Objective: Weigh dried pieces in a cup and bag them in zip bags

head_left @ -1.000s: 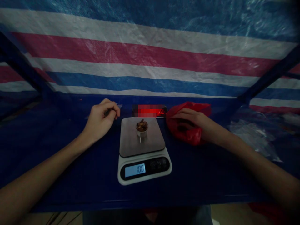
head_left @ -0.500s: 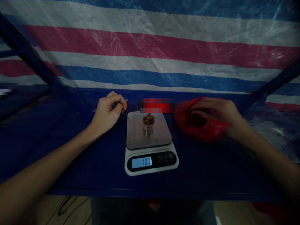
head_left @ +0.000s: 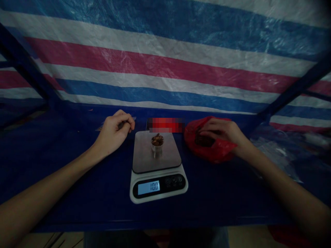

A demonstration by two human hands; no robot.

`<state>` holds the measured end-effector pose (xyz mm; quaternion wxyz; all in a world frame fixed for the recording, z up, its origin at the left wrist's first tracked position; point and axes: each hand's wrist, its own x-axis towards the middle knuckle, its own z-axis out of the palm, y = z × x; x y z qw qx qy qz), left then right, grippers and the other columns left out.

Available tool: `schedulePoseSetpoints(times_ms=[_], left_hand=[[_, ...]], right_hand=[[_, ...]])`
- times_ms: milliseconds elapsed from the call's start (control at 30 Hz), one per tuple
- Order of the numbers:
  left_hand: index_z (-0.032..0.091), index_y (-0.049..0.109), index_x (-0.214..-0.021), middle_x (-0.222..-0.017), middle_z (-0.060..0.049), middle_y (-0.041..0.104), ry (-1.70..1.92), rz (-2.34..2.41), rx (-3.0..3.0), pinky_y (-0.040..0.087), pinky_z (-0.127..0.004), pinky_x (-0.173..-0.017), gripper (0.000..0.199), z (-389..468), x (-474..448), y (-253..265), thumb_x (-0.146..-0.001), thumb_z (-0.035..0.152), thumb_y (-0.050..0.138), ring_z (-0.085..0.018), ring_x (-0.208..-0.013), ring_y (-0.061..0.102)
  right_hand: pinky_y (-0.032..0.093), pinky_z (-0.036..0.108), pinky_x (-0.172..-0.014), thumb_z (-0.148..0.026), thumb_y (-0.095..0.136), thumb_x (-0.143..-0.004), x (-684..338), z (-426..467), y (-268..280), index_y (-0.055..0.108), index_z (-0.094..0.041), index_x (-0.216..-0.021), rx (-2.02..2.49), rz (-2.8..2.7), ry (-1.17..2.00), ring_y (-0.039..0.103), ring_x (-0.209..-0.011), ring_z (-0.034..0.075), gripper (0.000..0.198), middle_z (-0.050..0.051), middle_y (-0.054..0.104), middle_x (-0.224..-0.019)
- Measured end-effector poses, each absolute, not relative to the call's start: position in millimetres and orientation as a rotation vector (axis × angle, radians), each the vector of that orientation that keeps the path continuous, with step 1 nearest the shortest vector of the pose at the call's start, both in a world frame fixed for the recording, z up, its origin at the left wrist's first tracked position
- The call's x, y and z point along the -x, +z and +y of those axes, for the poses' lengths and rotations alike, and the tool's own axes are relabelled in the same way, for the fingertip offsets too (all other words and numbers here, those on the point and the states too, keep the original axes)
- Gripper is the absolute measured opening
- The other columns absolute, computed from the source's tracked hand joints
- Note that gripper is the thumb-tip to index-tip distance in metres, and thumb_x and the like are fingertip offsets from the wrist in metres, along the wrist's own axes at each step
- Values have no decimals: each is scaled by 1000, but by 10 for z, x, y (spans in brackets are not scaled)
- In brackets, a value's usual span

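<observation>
Hands (head_left: 113, 133) (head_left: 225, 129) apart, right in mouth-up red bag (head_left: 216, 153)

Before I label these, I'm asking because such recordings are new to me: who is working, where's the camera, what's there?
No robot here: a person works with a bare left hand and right hand. The camera is worn on that person's head, looking forward and down. On the blue table stands a scale showing 10.0, with a small cup of brown pieces on it. The right hand reaches into an open red bag beside the scale, its grip unclear. The left hand is curled; what it holds, if anything, is hidden.
</observation>
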<state>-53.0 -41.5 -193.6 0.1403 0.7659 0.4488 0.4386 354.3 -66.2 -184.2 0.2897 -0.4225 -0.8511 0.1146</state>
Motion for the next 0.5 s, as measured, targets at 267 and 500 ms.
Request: schedulePoseSetpoints(times_ms=[267,500], left_hand=[[21,66,-66,-74,-1,60,1277,1293,-2200,42,-30,-62,21,-381,584,-1934,-79,17,50,-16,-67,57],[21,65,-70,-74,-1,60,1259,1295,-2175,44,-32,-64,17,-400,586,-1933,-80,17,52,-18,-69,58]], right_hand=[[58,43,-84,-46,67,-101,-3603,-808,-1498,82,-26,-97,1266,-1968,174,73,-89,27,25,7,80,-99],[52,45,-70,-36,75,-89,-4655,-1088,-1492,81,-21,-103,1629,-1804,8,71,-75,32,22,16,80,-100]])
